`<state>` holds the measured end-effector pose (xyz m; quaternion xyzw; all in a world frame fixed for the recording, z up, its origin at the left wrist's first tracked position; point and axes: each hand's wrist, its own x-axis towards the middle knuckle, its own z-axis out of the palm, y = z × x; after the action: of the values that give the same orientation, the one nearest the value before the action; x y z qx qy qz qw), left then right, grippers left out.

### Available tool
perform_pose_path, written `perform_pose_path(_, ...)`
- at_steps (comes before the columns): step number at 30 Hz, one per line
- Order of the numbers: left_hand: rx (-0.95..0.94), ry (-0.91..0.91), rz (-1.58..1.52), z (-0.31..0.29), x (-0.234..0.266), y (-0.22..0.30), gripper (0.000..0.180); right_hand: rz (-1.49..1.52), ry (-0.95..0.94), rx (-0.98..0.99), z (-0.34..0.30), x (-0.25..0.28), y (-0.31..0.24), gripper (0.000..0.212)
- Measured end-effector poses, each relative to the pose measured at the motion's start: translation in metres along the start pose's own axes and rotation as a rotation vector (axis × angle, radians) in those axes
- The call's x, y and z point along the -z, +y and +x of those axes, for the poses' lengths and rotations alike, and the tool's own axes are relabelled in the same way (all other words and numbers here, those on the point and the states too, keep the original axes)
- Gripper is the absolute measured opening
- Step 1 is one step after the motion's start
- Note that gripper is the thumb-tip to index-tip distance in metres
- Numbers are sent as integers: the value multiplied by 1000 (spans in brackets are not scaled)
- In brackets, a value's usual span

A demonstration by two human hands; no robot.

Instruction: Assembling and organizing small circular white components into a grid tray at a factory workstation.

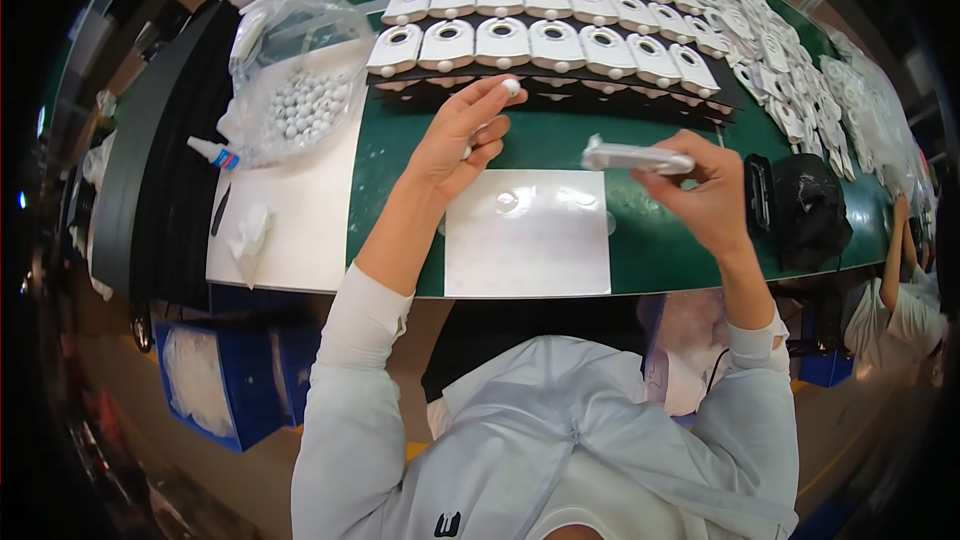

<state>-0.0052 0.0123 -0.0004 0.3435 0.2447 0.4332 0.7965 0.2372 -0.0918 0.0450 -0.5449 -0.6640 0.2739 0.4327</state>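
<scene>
Between the thumb and fingertips of my left hand (455, 140) is a small white ball (512, 87), just in front of the nearest row of white parts. A second bit of white shows by the curled fingers, too covered to name. My right hand (705, 195) grips a white plastic housing (635, 156), seen edge-on and held over the green table. Below and between both hands lies a white sheet (527, 240) with a glossy reflection. Rows of white housings (502, 40), each with a round hole and a ball at its front edge, stand on a black stepped rack (450, 93).
At left, a clear plastic bag (300, 105) holds many white balls, beside a small glue bottle (213, 152) and crumpled tissue (250, 240). Loose white parts (770, 60) heap at the right. A black pouch (812, 210) lies by the right edge. Another person's arm (893, 250) shows far right.
</scene>
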Motion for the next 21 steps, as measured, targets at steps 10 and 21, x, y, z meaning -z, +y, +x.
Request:
perform_pose_path(10, -10, -68, -57, 3, 4, 0, 30, 505, -277, -225, 2, -88, 24, 13)
perform_pose_path(21, -15, -47, -48, 4, 7, -3, 29, 333, -247, -169, -3, -100, 19, 12)
